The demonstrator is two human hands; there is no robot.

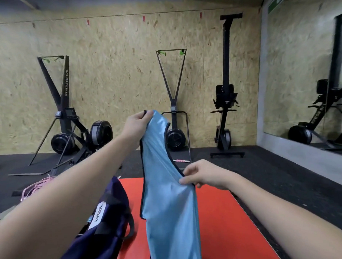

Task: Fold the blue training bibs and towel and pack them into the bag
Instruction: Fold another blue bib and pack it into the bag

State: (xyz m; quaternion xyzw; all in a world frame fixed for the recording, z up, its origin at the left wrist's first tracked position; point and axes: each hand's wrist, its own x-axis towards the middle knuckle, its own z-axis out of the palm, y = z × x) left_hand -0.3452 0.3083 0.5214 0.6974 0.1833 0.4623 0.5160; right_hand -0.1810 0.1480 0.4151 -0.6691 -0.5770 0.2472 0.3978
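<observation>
One bib (169, 203), one bag (103, 224), two hands (136, 125).

Light blue bib (168, 207) with dark trim, navy bag (103, 234), red mat (230, 230).

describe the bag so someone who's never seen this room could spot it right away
Start at the red mat on the dark gym floor. The bag lies on the mat's left edge, under the left forearm and beside the hanging blue bib. It is the only navy thing there, with black straps and a white label.
</observation>
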